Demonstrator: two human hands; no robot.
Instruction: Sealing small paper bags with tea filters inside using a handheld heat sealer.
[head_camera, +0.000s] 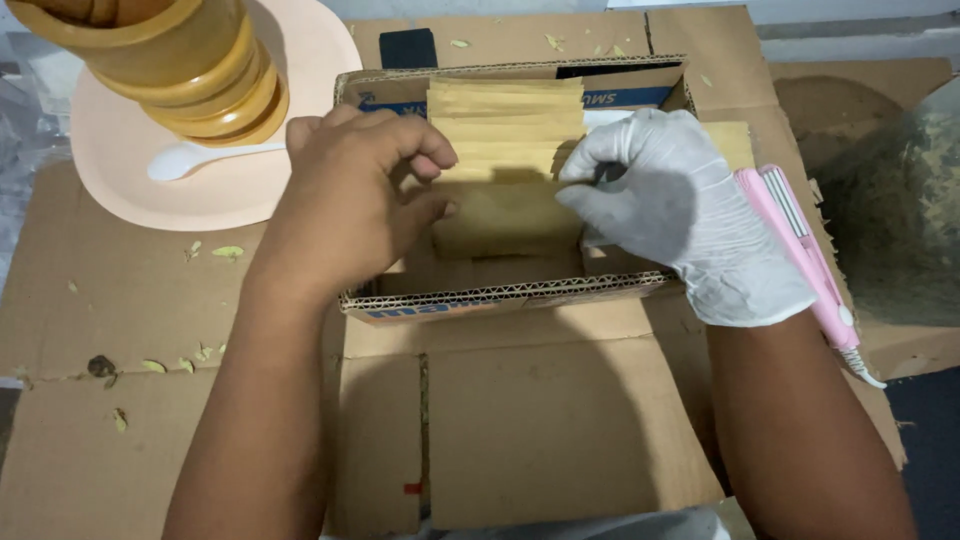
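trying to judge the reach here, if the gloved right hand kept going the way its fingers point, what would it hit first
The right hand points leftward across the cardboard box. It would probably first meet the tan packets it already pinches, then the bare left hand just beyond; depth is unclear.

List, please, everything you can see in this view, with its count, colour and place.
cardboard box: one, brown, open, centre.
paper pouches: a stack, tan, inside the box.
flattened cardboard: several sheets, brown, under everything.
plate: one, pale peach, upper left.
plastic spoon: one, white, on the plate.
wooden mortar: one, yellow-brown, on the plate.
heat sealer: one, pink, right of the box.
dried leaf bits: several, greenish, scattered left.
left hand: bare, at the pouches.
right hand: white glove, pinching the pouches.
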